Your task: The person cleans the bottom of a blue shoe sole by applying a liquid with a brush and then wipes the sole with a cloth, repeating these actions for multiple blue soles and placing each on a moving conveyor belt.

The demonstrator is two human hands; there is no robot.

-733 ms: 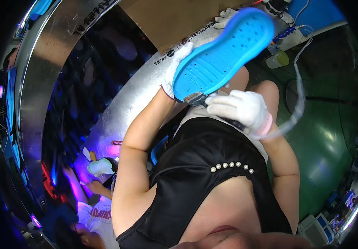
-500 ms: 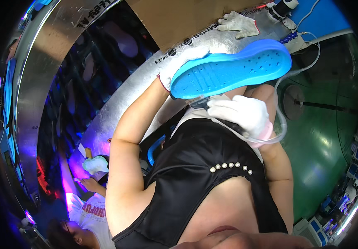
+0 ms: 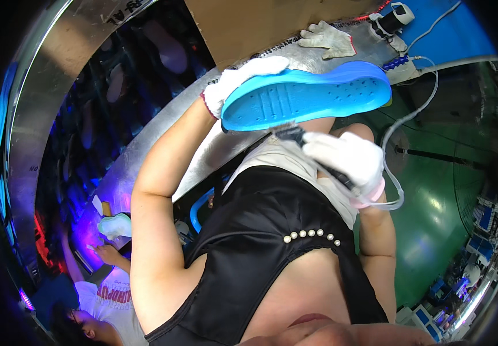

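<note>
Since the earlier pictures the blue shoe sole [image 3: 306,98] has swung down from a steep tilt to lie nearly level, tread side facing the camera, and the right hand has come up closer under its lower edge.

Nearest, the gloved right hand [image 3: 347,158] is clenched round a dark brush [image 3: 312,153] whose bristled head touches the sole's lower edge near the heel end; a clear hose [image 3: 402,124] runs from the handle up toward the bench. Beyond it, the gloved left hand [image 3: 234,83] grasps the sole at its heel end, holding it in the air above the lap.

To do this well, I judge the left hand should keep the sole steady while the brush follows the rim in even strokes, with the hose kept slack.

Farther off, a spare glove [image 3: 327,39] lies on the metal bench [image 3: 145,155].
</note>
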